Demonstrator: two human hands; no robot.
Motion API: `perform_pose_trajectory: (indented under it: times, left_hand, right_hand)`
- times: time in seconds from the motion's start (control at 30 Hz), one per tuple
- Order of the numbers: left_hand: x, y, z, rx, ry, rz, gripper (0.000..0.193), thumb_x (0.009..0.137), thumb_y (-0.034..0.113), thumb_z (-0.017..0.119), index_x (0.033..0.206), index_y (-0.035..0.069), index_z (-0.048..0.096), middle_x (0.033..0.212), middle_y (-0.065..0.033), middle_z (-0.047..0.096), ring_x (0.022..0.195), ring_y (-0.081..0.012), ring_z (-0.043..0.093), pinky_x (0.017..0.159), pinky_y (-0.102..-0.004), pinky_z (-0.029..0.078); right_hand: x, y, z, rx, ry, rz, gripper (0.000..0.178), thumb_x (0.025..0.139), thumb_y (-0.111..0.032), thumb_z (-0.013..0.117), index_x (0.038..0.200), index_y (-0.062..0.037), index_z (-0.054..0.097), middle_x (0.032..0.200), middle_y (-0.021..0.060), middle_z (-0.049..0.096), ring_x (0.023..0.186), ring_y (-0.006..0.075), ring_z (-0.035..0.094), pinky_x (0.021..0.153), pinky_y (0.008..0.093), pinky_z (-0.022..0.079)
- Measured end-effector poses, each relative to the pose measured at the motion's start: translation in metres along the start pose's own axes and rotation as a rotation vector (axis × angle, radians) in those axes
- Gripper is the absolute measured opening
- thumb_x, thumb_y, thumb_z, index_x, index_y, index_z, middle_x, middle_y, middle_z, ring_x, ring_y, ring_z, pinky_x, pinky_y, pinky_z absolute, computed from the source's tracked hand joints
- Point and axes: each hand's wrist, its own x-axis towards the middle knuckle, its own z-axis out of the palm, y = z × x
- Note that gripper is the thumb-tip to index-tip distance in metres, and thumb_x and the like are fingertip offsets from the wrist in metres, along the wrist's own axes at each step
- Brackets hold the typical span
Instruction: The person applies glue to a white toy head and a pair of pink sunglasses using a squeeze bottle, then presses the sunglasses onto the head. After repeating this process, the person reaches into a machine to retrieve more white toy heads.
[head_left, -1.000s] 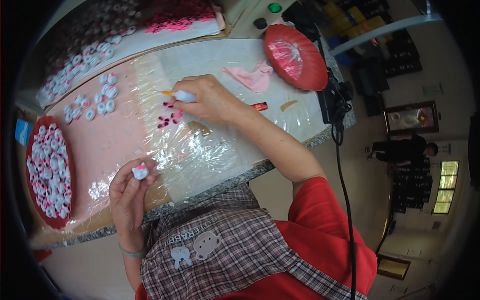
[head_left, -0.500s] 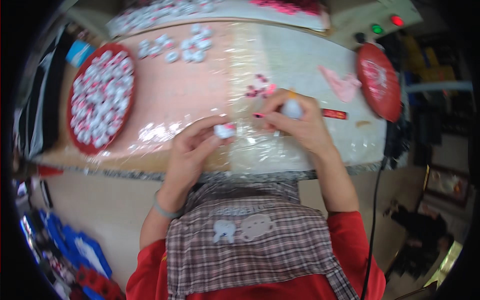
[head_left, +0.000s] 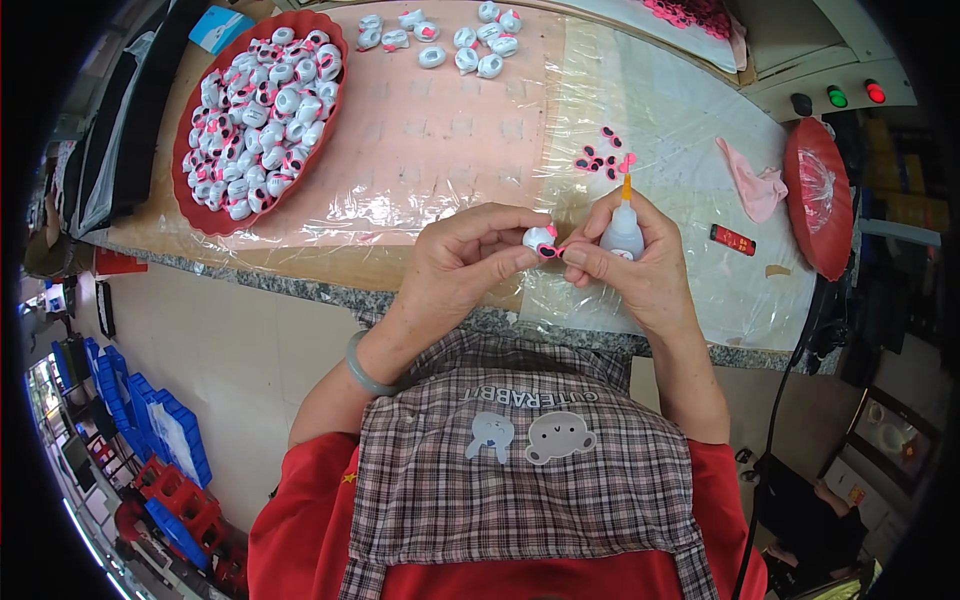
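Note:
Between the thumb and fingers of my left hand point(head_left: 462, 255) is a small white figurine head point(head_left: 535, 237) with a pink patch on top. My right hand point(head_left: 650, 268) pinches one end of a tiny pair of pink-rimmed black sunglasses point(head_left: 549, 251), which touches the front of the head. That same hand also keeps a small glue bottle point(head_left: 622, 232) in its grip, its orange nozzle upward. Just beyond the nozzle, several loose pink-and-black sunglasses pieces point(head_left: 597, 165) lie on the plastic-covered table.
At the left stands a red scalloped tray point(head_left: 184, 165) heaped with white figurine heads. More heads point(head_left: 466, 60) sit at the back. On the right are a pink cloth point(head_left: 752, 183), a small black-and-red packet point(head_left: 733, 240) and a red dish point(head_left: 825, 200). A stone edge point(head_left: 400, 308) borders the table's front.
My hands have come together, bringing the sunglasses from my right hand against the head in my left. My view has shifted, so the table appears further left and the tray larger.

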Motion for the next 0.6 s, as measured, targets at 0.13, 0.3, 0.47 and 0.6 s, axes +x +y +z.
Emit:
perform_pose_trajectory:
  times: [0.13, 0.3, 0.47, 0.6]
  left_hand:
    - [0.001, -0.002, 0.000, 0.008, -0.004, 0.030, 0.029, 0.086, -0.003, 0.063, 0.114, -0.005, 0.061, 0.109, -0.0095, 0.061, 0.097, -0.0149, 0.062, 0.086, -0.0262, 0.051]
    - [-0.001, -0.002, 0.001, 0.046, 0.001, 0.038, 0.027, 0.085, -0.002, 0.064, 0.112, -0.003, 0.062, 0.108, -0.0089, 0.062, 0.096, -0.0141, 0.062, 0.084, -0.0259, 0.052]
    - [-0.001, -0.003, 0.000, 0.129, -0.008, 0.063, 0.029, 0.085, -0.003, 0.064, 0.114, -0.003, 0.061, 0.110, -0.0109, 0.062, 0.099, -0.0161, 0.061, 0.086, -0.0270, 0.051]
    - [-0.003, -0.005, 0.002, 0.120, -0.013, 0.120, 0.030, 0.085, -0.003, 0.064, 0.115, -0.004, 0.060, 0.111, -0.0121, 0.061, 0.101, -0.0176, 0.061, 0.087, -0.0280, 0.051]
  right_hand:
    - [0.001, 0.001, 0.001, -0.008, 0.008, 0.027, 0.019, 0.079, 0.004, 0.070, 0.085, -0.0009, 0.053, 0.077, 0.0074, 0.062, 0.066, 0.0113, 0.062, 0.055, 0.0230, 0.052]
    - [0.001, 0.000, 0.002, -0.041, 0.033, 0.052, 0.018, 0.079, 0.003, 0.070, 0.083, -0.0016, 0.053, 0.076, 0.0064, 0.061, 0.064, 0.0107, 0.062, 0.055, 0.0226, 0.051]
    - [-0.001, -0.001, 0.007, -0.122, 0.075, 0.041, 0.018, 0.080, 0.001, 0.070, 0.081, -0.0017, 0.053, 0.074, 0.0050, 0.060, 0.063, 0.0096, 0.061, 0.055, 0.0219, 0.051]
    - [-0.004, 0.000, 0.013, -0.211, 0.126, -0.012, 0.018, 0.079, 0.000, 0.070, 0.081, -0.0018, 0.053, 0.073, 0.0037, 0.061, 0.063, 0.0089, 0.061, 0.056, 0.0219, 0.050]
